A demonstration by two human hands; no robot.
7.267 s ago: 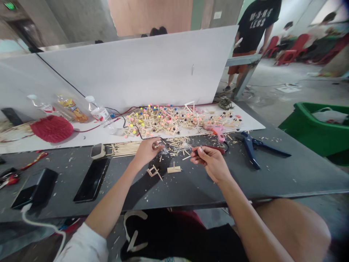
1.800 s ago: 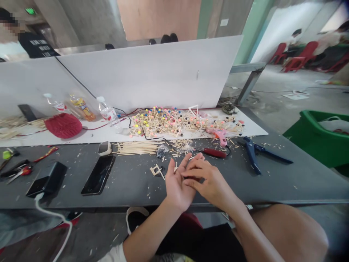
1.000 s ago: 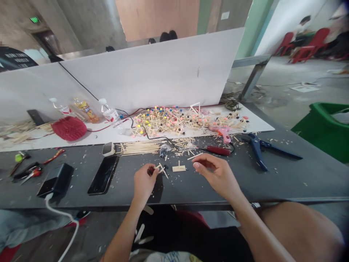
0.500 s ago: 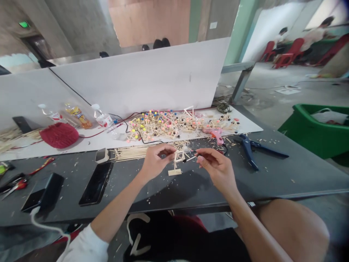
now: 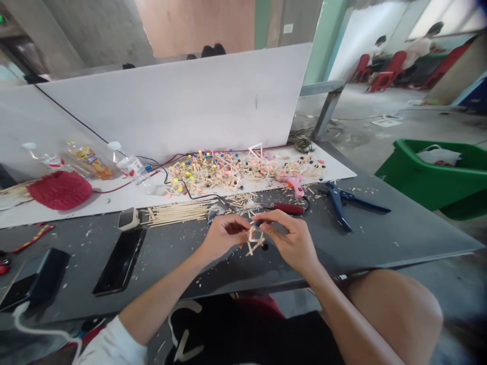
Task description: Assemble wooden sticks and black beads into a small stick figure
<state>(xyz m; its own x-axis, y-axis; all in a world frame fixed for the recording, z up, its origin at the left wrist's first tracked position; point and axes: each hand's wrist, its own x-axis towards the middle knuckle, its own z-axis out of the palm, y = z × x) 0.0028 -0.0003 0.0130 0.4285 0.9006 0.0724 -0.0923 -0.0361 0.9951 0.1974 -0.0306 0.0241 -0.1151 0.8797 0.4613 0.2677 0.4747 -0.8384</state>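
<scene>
Between my hands, above the grey table, is a small frame of wooden sticks (image 5: pixel 255 241) with a black ball (image 5: pixel 265 247) at its lower right. My left hand (image 5: pixel 226 235) pinches the frame's left side with thumb and forefinger. Closed fingertips of my right hand (image 5: pixel 291 241) meet the frame's top right; a small dark-ended stick appears to be in them, mostly hidden. Just behind lie a red-handled tool (image 5: pixel 289 208), loose thin wooden sticks (image 5: pixel 178 213) and a pink glue gun (image 5: pixel 294 186).
A heap of stick pieces with coloured balls (image 5: pixel 213 170) covers the white board. Blue-handled cutters (image 5: pixel 338 203) lie right, a phone (image 5: pixel 119 261) and power bank (image 5: pixel 36 279) left. Bottles (image 5: pixel 127 165) and a red cloth item (image 5: pixel 60 190) stand behind. A green bin (image 5: pixel 429 177) is at right.
My right hand has moved left, bringing its fingertips to the frame. The frame has tilted and sits a little lower. The view has shifted right.
</scene>
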